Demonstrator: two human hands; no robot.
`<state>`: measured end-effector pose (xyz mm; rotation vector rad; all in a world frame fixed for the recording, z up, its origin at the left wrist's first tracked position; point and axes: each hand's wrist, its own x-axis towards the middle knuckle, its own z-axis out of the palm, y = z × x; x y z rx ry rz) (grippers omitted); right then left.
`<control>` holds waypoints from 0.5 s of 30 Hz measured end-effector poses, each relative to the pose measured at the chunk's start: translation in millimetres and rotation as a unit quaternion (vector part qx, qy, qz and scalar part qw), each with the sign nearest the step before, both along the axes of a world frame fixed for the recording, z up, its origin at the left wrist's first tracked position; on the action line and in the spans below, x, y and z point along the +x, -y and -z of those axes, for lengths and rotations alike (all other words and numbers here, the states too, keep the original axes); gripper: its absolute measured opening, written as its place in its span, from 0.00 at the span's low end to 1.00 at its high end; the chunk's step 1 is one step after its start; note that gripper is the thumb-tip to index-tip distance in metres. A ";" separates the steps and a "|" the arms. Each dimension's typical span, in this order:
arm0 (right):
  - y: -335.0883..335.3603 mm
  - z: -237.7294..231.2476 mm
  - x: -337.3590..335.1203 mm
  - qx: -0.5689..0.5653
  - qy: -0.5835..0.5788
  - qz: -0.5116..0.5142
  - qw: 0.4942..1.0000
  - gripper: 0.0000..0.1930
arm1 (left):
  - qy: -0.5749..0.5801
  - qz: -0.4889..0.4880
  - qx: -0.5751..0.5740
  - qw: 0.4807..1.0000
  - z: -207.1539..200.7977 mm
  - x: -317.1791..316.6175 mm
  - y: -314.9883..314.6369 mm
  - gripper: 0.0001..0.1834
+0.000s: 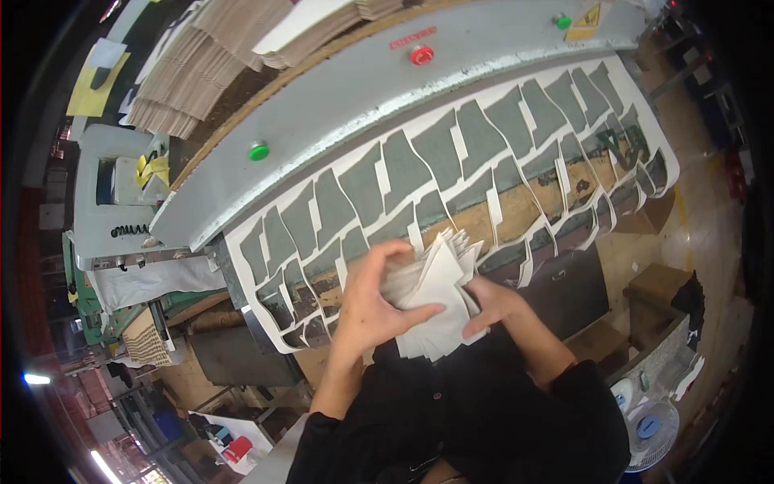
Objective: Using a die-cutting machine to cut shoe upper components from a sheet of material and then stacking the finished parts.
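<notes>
In front of my chest is a loose stack of white cut pieces (439,300), card-like and irregular in outline, fanned unevenly at the top and bottom. My left hand (372,302) wraps the stack's left side, its thumb across the front. From the right, my right hand (493,305) grips the other edge with the thumb in front; some of its fingers are hidden behind the pieces. Just beyond the hands, a white sheet (459,143) full of cut-out openings lies over the machine's bed. Through the openings show a dark green surface and worn brown patches.
Behind the sheet runs a grey machine beam (339,109) with a red button (422,55) and two green buttons, one being the left green button (258,151). Stacked brown sheets (189,68) stand on top at upper left. A fan (647,427) is at lower right.
</notes>
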<state>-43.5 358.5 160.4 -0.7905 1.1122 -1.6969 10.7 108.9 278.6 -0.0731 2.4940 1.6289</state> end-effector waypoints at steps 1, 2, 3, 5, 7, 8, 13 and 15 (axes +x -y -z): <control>-12.9 -0.4 -0.7 0.063 0.104 0.002 0.993 0.58 | -0.066 -0.068 -0.043 0.995 11.7 3.3 -11.0 0.48; -22.4 -0.7 0.0 0.124 0.207 0.004 0.970 0.58 | -0.131 -0.135 -0.085 0.978 25.5 8.6 -20.4 0.51; -25.8 -4.1 4.2 0.117 0.238 0.063 0.962 0.56 | -0.097 -0.162 -0.023 0.982 40.8 17.7 -27.5 0.58; -34.2 1.5 12.2 0.100 0.262 0.100 0.954 0.56 | -0.026 -0.175 0.092 0.980 58.1 32.2 -48.9 0.61; -39.3 25.6 17.1 0.046 0.262 0.135 0.955 0.56 | 0.053 -0.128 0.241 0.961 97.4 46.0 -67.4 0.67; -34.6 28.1 17.7 0.046 0.263 0.130 0.955 0.56 | 0.053 -0.133 0.240 0.960 110.5 52.2 -77.4 0.67; -8.3 32.3 21.3 0.027 0.058 0.269 0.961 0.59 | 0.075 -0.104 0.262 0.956 112.6 53.6 -85.9 0.71; -12.3 32.8 15.1 0.043 -0.065 0.241 0.967 0.58 | 0.046 -0.057 0.214 0.974 102.5 35.5 -66.7 0.70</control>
